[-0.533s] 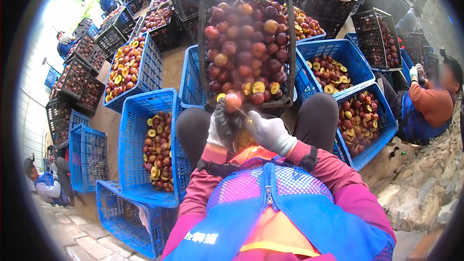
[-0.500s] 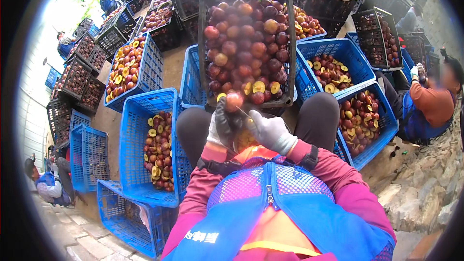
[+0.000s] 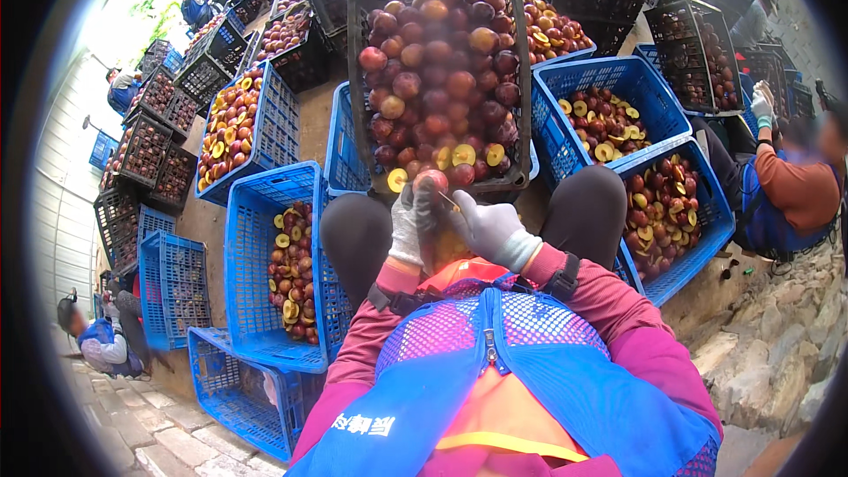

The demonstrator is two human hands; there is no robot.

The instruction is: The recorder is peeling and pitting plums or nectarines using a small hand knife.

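Head view. Black crate before the knees, heaped with whole plums, three yellow cut pieces at its near end. Blue crate on the left: halved plums. Two more on the right, upper blue crate and lower blue crate, likewise part-filled with cut fruit. Count: one plum in work, at the black crate's near rim; left hand, gloved, fingers curled round it. Right hand, gloved, fingers closed on one slim tool, tip at the plum. One further cut piece near the left fingers; held or resting, cannot tell.
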